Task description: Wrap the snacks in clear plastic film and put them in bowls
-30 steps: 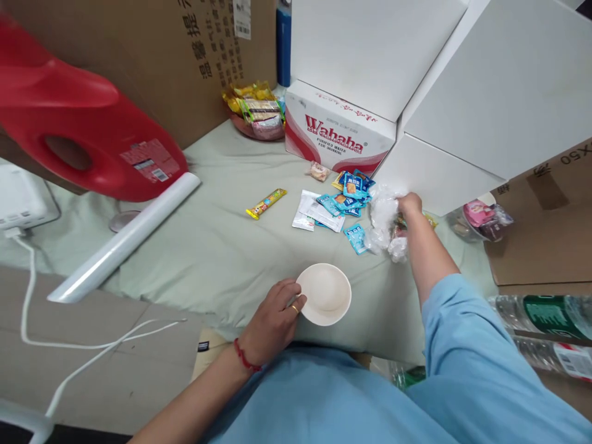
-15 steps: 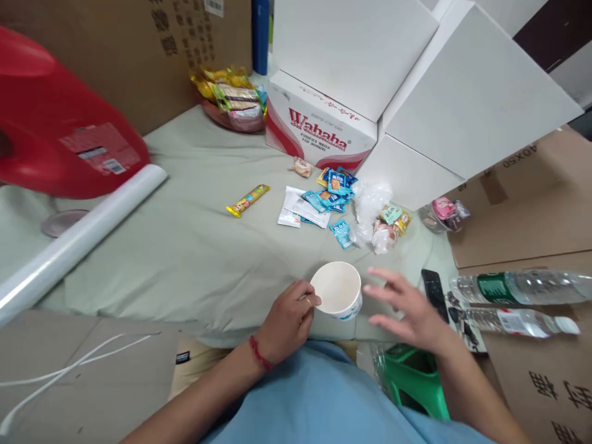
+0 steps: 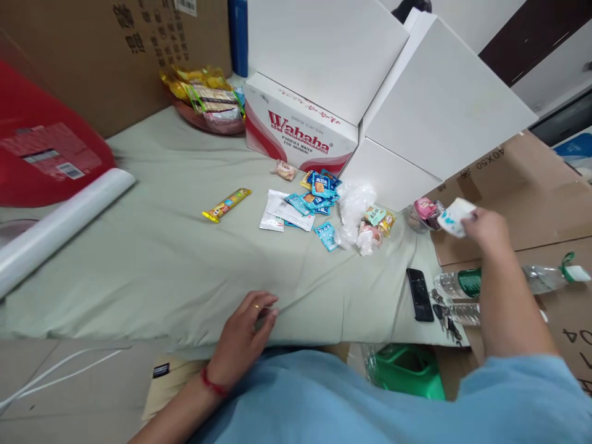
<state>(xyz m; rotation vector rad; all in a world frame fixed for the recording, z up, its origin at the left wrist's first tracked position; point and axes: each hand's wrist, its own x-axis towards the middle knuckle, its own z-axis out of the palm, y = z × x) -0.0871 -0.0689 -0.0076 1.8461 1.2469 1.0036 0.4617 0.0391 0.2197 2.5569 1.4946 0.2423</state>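
Note:
Over at the far right, my right hand [image 3: 486,229] is closed on a white paper cup [image 3: 454,216] with blue print, tilted and held out beside a small tub of wrapped snacks [image 3: 422,214]. My left hand [image 3: 247,327] rests near the front edge of the cloth-covered table [image 3: 176,265], holding nothing, its fingers bent loosely and thumb apart. Ahead of it lie a yellow snack bar [image 3: 226,205], white sachets [image 3: 272,213] and several blue snack packets [image 3: 319,192]. Crumpled clear plastic [image 3: 355,206] touches more wrapped snacks [image 3: 377,221].
White boxes and a Wahaba-style printed carton [image 3: 300,126] stand at the back. A bowl of snack bags [image 3: 208,117], a red jug [image 3: 50,142] and a plastic film roll [image 3: 65,219] are leftward. A phone [image 3: 420,296], keys [image 3: 446,320] and bottles [image 3: 469,282] lie right.
The paper cup has left the table's front, carried right and away in my right hand. My left hand has let go of it and moved left. The view has shifted rightward.

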